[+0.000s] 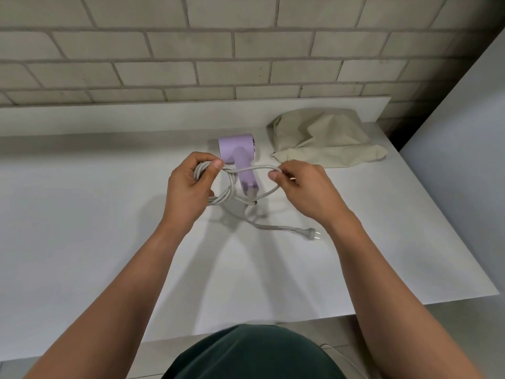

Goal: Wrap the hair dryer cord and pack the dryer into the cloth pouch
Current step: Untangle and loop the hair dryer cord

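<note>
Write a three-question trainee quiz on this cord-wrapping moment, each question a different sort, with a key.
1. True or false: the plug lies loose on the table.
2. Which hand holds the coiled loops of cord? A) left hand B) right hand C) neither
3. Fill in: the cloth pouch lies to the ____ of the hair dryer.

Key: 1 true; 2 A; 3 right.

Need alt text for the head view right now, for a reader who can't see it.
Two hands coil a grey cord: left hand grips the loops, right hand pinches a strand. The lilac hair dryer lies on the white table, cloth pouch beside it, plug loose.
</note>
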The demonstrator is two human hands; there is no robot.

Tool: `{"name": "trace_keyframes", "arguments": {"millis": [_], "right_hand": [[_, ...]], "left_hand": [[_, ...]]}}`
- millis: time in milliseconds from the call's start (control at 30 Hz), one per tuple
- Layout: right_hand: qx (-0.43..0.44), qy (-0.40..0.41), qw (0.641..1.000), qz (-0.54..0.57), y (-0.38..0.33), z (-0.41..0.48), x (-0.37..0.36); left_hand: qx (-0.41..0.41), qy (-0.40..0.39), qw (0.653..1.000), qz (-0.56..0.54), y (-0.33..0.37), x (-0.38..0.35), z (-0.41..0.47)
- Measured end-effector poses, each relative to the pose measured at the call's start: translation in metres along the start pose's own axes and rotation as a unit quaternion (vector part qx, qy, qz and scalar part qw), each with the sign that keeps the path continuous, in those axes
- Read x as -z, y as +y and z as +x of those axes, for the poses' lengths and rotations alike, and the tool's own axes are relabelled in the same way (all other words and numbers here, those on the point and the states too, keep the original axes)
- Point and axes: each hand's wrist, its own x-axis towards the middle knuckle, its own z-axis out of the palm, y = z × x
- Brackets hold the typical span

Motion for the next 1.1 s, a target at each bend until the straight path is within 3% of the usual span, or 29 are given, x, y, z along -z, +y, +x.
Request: {"name": "trace_keyframes", "arguments": {"millis": [100,200,267,500,667,800,967,1100], "right_hand": [[-0.085,-0.038,0.982,0.165,-0.001,-0.005,-0.005],[-0.084,-0.023,0.952,0.292,-0.008,-0.009,-0.007],[-0.073,-0.014,0.947,0.314,-0.012,-0.007,-0.003],[-0.022,0.052,0.967,0.249,-0.03,-0.003,0.022],[0.052,0.09,0.995,-0.003,-0.033,-0.009,0.037],[-0.004,0.026,0.991,-0.13,-0.034,-0.018,0.043],[-0.075,-0.146,0.986,-0.009,-0.024,-0.022,0.041],[-0.102,-0.184,0.967,0.141,-0.033,-0.033,0.027]], "left_hand": [[-0.005,-0.011,1.0,0.004,0.0,-0.001,0.001],[-0.007,-0.032,0.999,0.021,-0.004,-0.003,0.002],[-0.001,-0.044,0.999,0.024,-0.006,-0.006,0.001],[0.012,-0.059,0.997,0.044,-0.014,-0.011,-0.002],[0.008,-0.062,0.996,0.058,-0.019,-0.012,-0.001],[0.006,-0.066,0.996,0.052,-0.017,-0.012,-0.001],[0.021,-0.061,0.998,0.016,-0.013,-0.012,-0.005],[0.007,-0.057,0.998,-0.004,-0.008,-0.012,-0.008]]}}
